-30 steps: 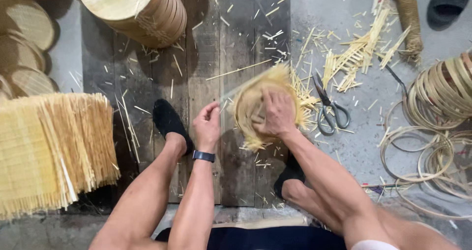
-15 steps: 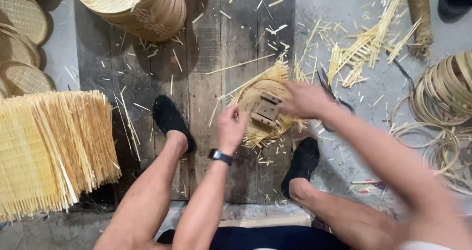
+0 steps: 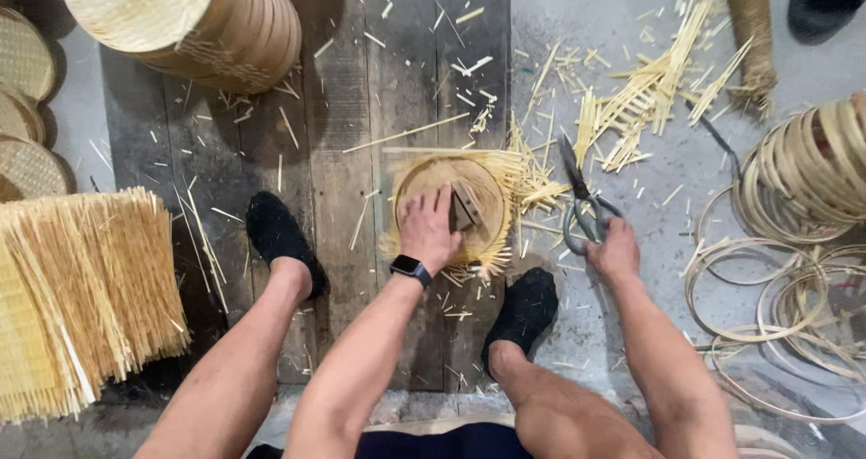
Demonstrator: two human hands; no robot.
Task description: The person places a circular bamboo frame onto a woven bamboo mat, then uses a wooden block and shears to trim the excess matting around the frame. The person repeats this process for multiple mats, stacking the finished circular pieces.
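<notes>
While the head camera looks straight down, the left hand (image 3: 429, 229) lies flat with fingers spread on a round woven bamboo disc (image 3: 451, 208), pressing it and a small wooden block (image 3: 465, 210) against the plank floor (image 3: 361, 107); the block sits on the disc just right of the fingers. The disc lies in the middle of the scene between two black-socked feet, with loose strip ends bristling from its edge. The right hand (image 3: 613, 250), to the right of the disc, is closed around the handles of a pair of large scissors (image 3: 582, 202), whose blades point to the far side and rest on the grey floor. Bamboo offcuts (image 3: 649, 89) are scattered far right of the scissors. Coiled bamboo hoops (image 3: 794, 270) lie at the right edge. A stack of finished round trays (image 3: 189, 26) stands far left, and a fringed woven mat (image 3: 81, 297) lies near left.
</notes>
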